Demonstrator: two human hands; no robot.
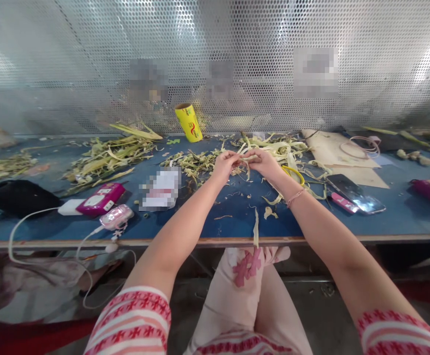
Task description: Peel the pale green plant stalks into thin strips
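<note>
My left hand and my right hand meet above the middle of the blue table, with the fingers of both pinched together. Between the fingertips is a thin pale strip of dried plant, its far end lost among the pieces behind. A heap of pale green and yellow leafy strips lies just beyond my right hand. Smaller curled plant scraps are spread beyond my left hand. A yellow ring rests beside my right wrist.
A yellow cardboard tube stands tilted near the perforated metal screen. A magenta power bank, cables and a black pouch lie left. Phones and brown paper lie right. The table's front edge crosses above my legs.
</note>
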